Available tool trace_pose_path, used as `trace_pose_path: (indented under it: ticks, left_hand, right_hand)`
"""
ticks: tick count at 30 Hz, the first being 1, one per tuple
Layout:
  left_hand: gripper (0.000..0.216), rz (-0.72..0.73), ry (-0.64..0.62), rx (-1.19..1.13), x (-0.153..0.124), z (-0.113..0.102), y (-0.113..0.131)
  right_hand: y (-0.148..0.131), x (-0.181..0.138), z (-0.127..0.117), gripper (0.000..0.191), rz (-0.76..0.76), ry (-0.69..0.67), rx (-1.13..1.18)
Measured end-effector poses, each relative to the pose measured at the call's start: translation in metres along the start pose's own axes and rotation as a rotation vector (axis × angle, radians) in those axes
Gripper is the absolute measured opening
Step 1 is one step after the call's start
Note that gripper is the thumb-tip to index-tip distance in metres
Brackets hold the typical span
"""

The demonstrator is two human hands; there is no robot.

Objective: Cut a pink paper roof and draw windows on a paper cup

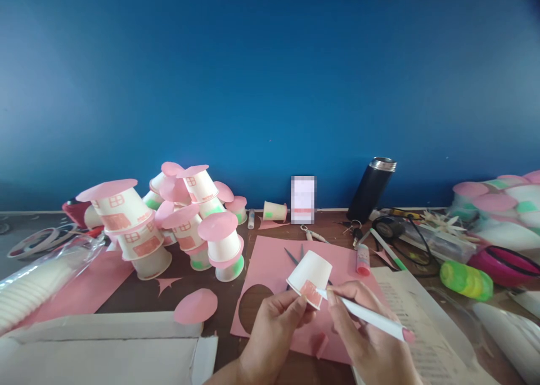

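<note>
My left hand pinches the rim of a white paper cup, tilted with its base up and away. A salmon-pink coloured patch shows on the cup's side near the rim. In my right hand is a white marker pen with a pink end, its tip touching the cup at the patch. Under both hands lies a sheet of pink paper with a round hole cut in it. Dark scissor blades show behind the cup, the rest hidden.
Stacked paper cups with pink paper discs stand at the left. A pink disc lies near a cardboard box. A glue stick, black bottle and printed paper are at the right. A blue wall rises behind.
</note>
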State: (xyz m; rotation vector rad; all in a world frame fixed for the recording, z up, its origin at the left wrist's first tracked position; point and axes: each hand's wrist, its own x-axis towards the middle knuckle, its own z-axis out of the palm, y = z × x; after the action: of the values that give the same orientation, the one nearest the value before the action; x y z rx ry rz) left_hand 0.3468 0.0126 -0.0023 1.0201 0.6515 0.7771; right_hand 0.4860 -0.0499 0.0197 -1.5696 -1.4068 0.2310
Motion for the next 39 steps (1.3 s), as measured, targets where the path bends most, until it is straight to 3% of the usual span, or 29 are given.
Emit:
trace_pose_path:
  ticks: [16,39]
  left_hand:
    - [0.024,-0.032,0.034,-0.246,0.0013,-0.0041,-0.0019]
    - [0.024,-0.029,-0.003,-0.218,-0.0005,-0.0028,-0.0006]
  right_hand:
    - [0.0037,0.0017,0.0001,0.015,-0.020,-0.008,-0.014]
    - [-0.0019,-0.0003,-0.0012,0.013,-0.034,-0.053,-0.010]
